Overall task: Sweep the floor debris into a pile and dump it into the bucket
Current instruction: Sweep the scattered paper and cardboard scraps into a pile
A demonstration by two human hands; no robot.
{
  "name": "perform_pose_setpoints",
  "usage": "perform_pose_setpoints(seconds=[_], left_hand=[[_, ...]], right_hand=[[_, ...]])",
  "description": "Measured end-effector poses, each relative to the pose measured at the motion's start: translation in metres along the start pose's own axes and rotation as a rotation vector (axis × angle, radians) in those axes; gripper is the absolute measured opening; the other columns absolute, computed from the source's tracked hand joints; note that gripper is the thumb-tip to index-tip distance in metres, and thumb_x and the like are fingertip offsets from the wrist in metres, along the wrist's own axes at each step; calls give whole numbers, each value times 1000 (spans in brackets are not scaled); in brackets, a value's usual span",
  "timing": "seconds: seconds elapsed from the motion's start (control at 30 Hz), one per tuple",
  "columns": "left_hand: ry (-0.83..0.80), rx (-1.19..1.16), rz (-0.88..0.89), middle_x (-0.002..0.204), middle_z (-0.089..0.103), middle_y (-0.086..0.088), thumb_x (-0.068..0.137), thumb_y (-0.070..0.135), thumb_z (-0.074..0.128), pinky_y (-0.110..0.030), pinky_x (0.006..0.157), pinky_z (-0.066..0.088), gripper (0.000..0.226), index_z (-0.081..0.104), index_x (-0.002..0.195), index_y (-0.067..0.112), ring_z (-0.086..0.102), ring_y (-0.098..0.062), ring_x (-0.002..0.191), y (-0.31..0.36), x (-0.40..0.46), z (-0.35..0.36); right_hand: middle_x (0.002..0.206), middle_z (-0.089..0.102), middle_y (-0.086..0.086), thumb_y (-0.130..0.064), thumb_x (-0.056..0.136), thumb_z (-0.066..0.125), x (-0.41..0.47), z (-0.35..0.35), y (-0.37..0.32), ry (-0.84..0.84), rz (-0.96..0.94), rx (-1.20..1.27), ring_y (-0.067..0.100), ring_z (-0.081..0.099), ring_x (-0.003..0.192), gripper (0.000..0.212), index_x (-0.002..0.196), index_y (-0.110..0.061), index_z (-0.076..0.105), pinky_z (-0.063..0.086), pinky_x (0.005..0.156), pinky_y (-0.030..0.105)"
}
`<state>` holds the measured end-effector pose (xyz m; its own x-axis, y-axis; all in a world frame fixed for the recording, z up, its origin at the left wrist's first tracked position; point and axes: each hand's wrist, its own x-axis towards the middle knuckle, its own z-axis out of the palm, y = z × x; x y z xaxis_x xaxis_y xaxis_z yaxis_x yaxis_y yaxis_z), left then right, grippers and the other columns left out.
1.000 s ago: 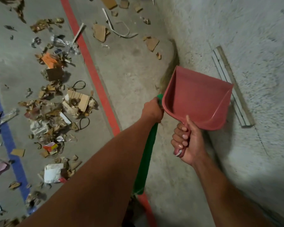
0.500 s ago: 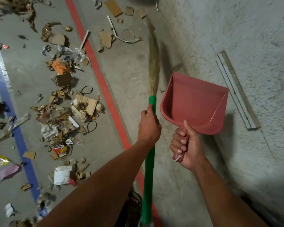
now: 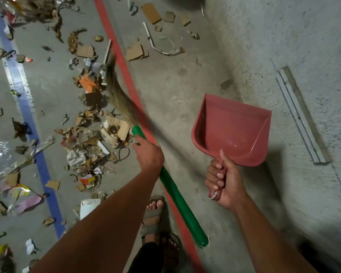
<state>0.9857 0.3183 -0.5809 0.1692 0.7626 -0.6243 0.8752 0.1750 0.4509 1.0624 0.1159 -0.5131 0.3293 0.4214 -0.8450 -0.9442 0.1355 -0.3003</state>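
- On the concrete floor [image 3: 175,91], left of the red painted line [image 3: 126,79], the debris [image 3: 95,134] lies strewn in a loose band reaching toward the blue line [image 3: 28,107]: torn cardboard, crumpled paper, foil wrappers, bits of wire. A few cardboard scraps [image 3: 135,52] lie apart, right of the red line.
- It looks light and loose, so I judge it will skid and scatter under a hard stroke; short, low strokes should gather it. Wire loops may snag the bristles.
- The left hand [image 3: 149,152] is wrapped round the green handle [image 3: 177,196] of the grass broom [image 3: 116,91], gripping near the top, just below the bristles, whose tip is at the debris. The bristles look soft and flexible, so a grip this close to the head gives control.
- The right hand [image 3: 222,184] is curled round the handle of the red plastic dustpan [image 3: 232,131], held clear of the floor and holding nothing. It looks rigid and light.
- No bucket is in view.
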Motion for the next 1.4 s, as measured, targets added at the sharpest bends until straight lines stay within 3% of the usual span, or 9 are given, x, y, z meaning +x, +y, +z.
perform_pose_setpoints(seconds=[0.27,0.5,0.57,0.67,0.83,1.0,1.2,1.33,1.4], left_hand=[[4,-73,407,131,45,-9,104,13,49,-37,90,50,57,27,157,14,53,-20,100,60,-26,-2],[-214,104,606,125,61,-16,102,17,52,-45,89,50,50,44,151,19,60,-34,107,155,29,32],[-283,165,573,123,64,-15,101,15,54,-39,85,54,49,48,150,22,63,-31,99,176,54,41],[-342,137,434,112,65,-16,101,17,54,-44,72,64,43,54,144,22,69,-30,82,189,90,53],[-147,99,288,118,58,-12,103,21,50,-47,88,56,40,44,143,14,60,-28,95,170,107,66],[-5,-5,179,124,47,-11,105,16,47,-39,81,50,44,32,147,12,54,-23,89,159,69,65],[-13,-77,384,130,47,-7,107,18,43,-45,82,55,49,29,154,22,58,-24,91,198,59,80],[-140,-18,556,127,58,-11,101,12,50,-40,87,51,54,39,153,20,60,-27,101,254,105,97],[-266,-1,530,117,65,-15,100,10,51,-41,77,60,52,45,151,21,67,-30,91,284,136,109]], right_hand=[[48,28,-6,-49,101,57,3,52,-37,-34,-25,-23,6,24,32,47,67,-21,42,21,33,21],[49,27,-6,-50,103,56,25,56,-81,-46,-49,-40,6,23,33,48,67,-20,41,14,38,23],[49,28,-7,-50,102,56,38,52,-92,-51,-42,-37,6,23,34,48,67,-20,41,13,39,24],[49,28,-6,-49,102,57,60,48,-107,-56,-27,-36,6,24,33,47,68,-21,41,14,38,24],[48,29,-6,-49,102,55,86,48,-134,-68,29,-35,6,26,31,46,69,-20,41,20,33,22],[48,29,-6,-48,102,55,100,69,-167,-65,58,-61,6,26,31,46,69,-20,40,22,32,21],[47,30,-6,-49,102,56,117,93,-207,-115,41,-70,6,25,31,47,68,-20,41,20,33,21],[47,31,-7,-51,103,54,134,91,-233,-152,10,-67,6,26,31,48,68,-20,41,19,34,22],[47,32,-7,-51,103,54,143,85,-244,-155,-6,-77,6,26,31,48,69,-20,40,20,34,21]])
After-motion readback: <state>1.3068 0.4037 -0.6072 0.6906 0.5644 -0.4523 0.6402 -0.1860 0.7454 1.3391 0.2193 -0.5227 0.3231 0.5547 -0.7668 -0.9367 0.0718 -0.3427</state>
